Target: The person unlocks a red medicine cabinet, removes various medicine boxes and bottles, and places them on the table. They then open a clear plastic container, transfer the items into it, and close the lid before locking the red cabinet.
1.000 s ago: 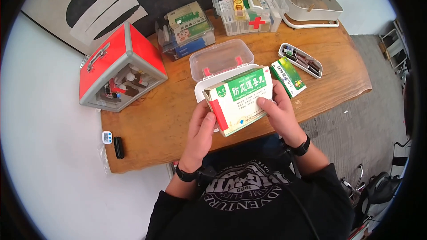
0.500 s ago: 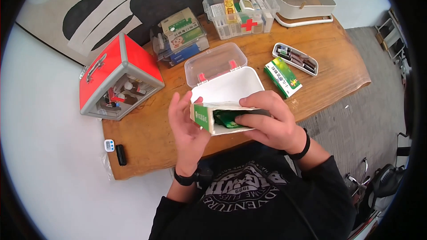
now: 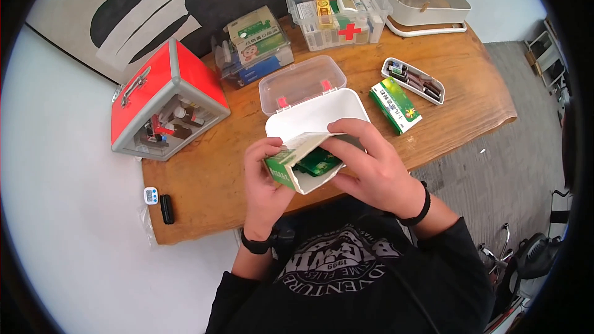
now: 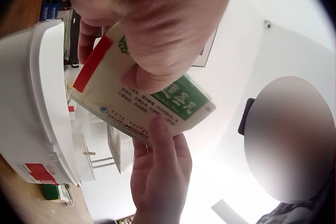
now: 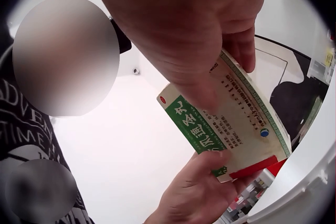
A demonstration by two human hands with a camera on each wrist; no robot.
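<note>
A white-and-green medicine box (image 3: 302, 146) is held tilted in both hands, its top end open toward the head camera. Green packets (image 3: 320, 162) show inside it. My left hand (image 3: 263, 179) grips the box's left end, thumb on the printed face in the left wrist view. On the other end, my right hand (image 3: 377, 170) holds the box, its fingers at the rim of the opening and its thumb on the printed face (image 5: 231, 124). Just behind stands a white plastic case (image 3: 309, 114) with its clear lid (image 3: 303, 83) folded back.
To the right lie a green medicine box (image 3: 396, 105) and a white tray (image 3: 439, 100) of small bottles. Along the back are a clear bin with a red cross (image 3: 349, 31) and a clear box of medicine packs (image 3: 257, 46). A red case (image 3: 198, 74) stands at left, near a small timer (image 3: 150, 196).
The medicine box has turned from its printed face toward the head camera to its open end, showing packets. My left fingers, spread half a second ago, have closed on the box again.
</note>
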